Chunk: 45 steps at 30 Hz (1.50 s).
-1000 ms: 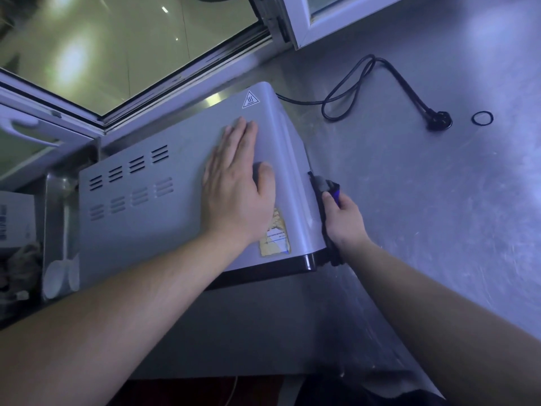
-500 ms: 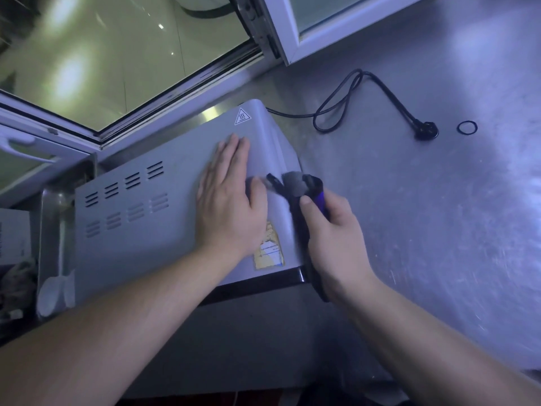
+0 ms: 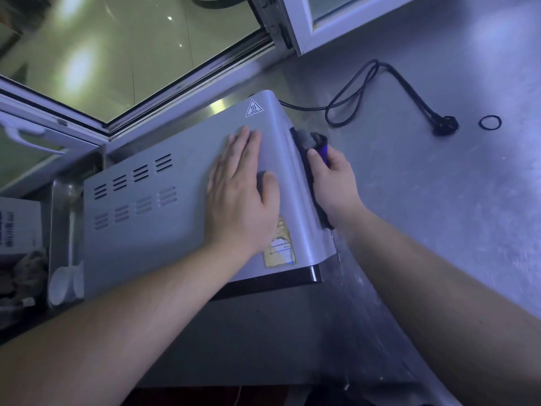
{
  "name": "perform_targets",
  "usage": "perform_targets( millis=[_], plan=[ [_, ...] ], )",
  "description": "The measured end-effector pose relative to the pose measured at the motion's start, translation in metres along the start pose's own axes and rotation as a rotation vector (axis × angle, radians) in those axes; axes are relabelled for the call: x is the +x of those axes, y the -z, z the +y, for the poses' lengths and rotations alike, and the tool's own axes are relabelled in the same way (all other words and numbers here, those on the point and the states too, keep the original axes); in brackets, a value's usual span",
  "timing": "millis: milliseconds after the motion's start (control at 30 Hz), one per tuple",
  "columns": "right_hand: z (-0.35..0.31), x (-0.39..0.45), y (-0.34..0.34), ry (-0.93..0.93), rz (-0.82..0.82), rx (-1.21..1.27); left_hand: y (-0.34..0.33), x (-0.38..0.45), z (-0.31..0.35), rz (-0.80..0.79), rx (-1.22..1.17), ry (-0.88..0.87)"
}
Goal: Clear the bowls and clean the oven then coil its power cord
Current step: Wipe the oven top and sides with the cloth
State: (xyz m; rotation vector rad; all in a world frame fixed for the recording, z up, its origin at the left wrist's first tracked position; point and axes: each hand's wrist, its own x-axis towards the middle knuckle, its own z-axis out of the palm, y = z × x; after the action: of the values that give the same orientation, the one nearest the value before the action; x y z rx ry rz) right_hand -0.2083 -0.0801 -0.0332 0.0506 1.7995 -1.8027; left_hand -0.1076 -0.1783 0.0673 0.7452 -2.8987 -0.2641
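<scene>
A wide steel counter (image 3: 439,218) fills the right and lower part of the view, its surface scuffed and dull, and a white-framed window (image 3: 295,30) runs along its far edge. On the counter, against the window side, stands the oven (image 3: 164,218), a grey metal box seen from above, with two rows of vent slots on its top, a triangular hot-surface sign near the far right corner, a worn sticker (image 3: 280,247) near the front right corner and a black strip along the front edge. To the left of the oven a steel tray (image 3: 63,200) holds a white scoop (image 3: 60,284), and a white box (image 3: 19,227) lies further left. The left hand (image 3: 241,194) lies flat on the oven's top, fingers straight and together, thumb spread toward the right edge. The right hand (image 3: 333,180) is curled round a dark cloth (image 3: 311,142) with a blue patch, holding it against the oven's right side wall; a grey fold of the cloth sticks out beyond the fingertips, and its dark tail hangs below the wrist. The power cord (image 3: 354,95) runs from behind the oven's far right corner, lies in a loose loop on the counter well beyond the right hand, and ends at its black plug (image 3: 445,128). Just right of the plug lies a small black ring (image 3: 490,123), possibly a rubber band.
</scene>
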Motion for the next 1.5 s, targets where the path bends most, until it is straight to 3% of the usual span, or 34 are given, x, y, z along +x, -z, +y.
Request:
perform_targets(
  millis=[133,333,467,633,833,967,1133,1500],
  plan=[
    [0.041,0.013,0.009,-0.17,0.046,-0.103,0.0,0.0,0.0,-0.002,-0.008,0.002],
    [0.059,-0.008,0.022,-0.274,0.054,-0.285,0.001,0.0,0.0,-0.012,-0.009,0.002],
    [0.041,-0.039,0.024,-0.337,0.083,-0.126,0.001,0.0,-0.001,-0.004,-0.004,-0.005],
    [-0.019,-0.085,0.019,-0.126,-0.005,0.149,0.002,0.0,0.0,-0.001,0.006,-0.009],
    [-0.056,-0.048,0.001,0.342,-0.031,-0.049,0.002,0.0,0.001,0.008,0.029,-0.011],
    [-0.073,0.001,-0.021,0.448,-0.002,-0.075,0.001,0.0,0.0,0.003,0.019,-0.019],
    [-0.054,0.04,-0.026,0.221,-0.026,0.062,0.001,-0.001,0.0,-0.001,0.012,-0.013],
    [0.045,0.072,-0.007,-0.158,0.019,-0.121,0.0,-0.002,-0.001,0.004,-0.002,-0.013]
  ],
)
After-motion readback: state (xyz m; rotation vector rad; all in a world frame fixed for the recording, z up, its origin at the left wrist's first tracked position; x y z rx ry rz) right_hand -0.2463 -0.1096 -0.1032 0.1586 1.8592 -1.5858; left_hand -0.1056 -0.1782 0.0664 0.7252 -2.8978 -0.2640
